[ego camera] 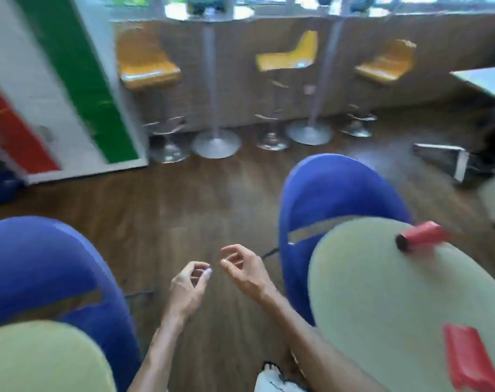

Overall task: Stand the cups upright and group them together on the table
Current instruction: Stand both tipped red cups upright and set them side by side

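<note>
A red cup [420,235] lies on its side near the far edge of the round pale table [382,301] at the right, its dark mouth facing left. A second red cup [467,360], blurred, lies flat at the table's near right edge. My left hand [188,288] and my right hand [244,268] hover over the wooden floor between two tables, left of the cups. Both hands hold nothing, with fingers loosely curled and apart. The whole view is motion-blurred.
A blue chair [334,193] stands behind the right table. Another blue chair [42,267] and a second pale round table [39,360] sit at the left. Yellow bar stools [147,66] and tall pedestal tables [212,80] line the far wall.
</note>
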Available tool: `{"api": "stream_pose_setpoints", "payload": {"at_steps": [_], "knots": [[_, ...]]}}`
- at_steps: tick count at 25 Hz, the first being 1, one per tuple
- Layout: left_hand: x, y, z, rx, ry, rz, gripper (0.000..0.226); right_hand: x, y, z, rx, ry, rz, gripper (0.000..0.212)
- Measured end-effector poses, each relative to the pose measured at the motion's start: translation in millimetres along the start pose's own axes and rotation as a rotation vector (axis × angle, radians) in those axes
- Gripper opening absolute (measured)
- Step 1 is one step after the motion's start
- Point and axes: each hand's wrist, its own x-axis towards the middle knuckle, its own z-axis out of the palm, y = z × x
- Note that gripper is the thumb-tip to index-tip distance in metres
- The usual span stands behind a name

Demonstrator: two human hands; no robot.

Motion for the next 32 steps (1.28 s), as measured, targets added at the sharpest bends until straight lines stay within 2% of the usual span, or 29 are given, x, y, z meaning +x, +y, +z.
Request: {"api": "stream_pose_setpoints", "payload": {"at_steps": [7,12,17,22,25,28,32], "knots": [[-36.4,141.0,218.2,0.049,-0.555,0.306,0.003,-135.8,116.4,-189.2,0.108,0.657,0.316,0.02],[-89.4,179.3,324.1,0.109,-0.756,0.402,0.005,-215.3,187.9,-243.5,0.132,0.908,0.429,0.016],[-101.9,204.2,378.9,0.21,-0.818,0.424,0.006,-247.4,224.4,-272.5,0.199,1.005,0.524,0.015],[-57.6,240.7,423.6,0.205,-0.709,0.441,0.005,-220.3,239.9,-308.0,0.202,0.993,0.578,0.017],[-12.1,261.1,461.3,0.251,-0.643,0.537,0.019,-189.3,251.7,-328.4,0.203,0.986,0.622,0.026],[27.3,287.0,510.4,0.329,-0.664,0.599,0.042,-152.3,263.0,-349.6,0.2,1.002,0.678,0.033],[71.2,306.3,576.1,0.455,-0.832,0.502,0.063,-107.6,272.9,-373.7,0.251,1.079,0.694,0.031]]}}
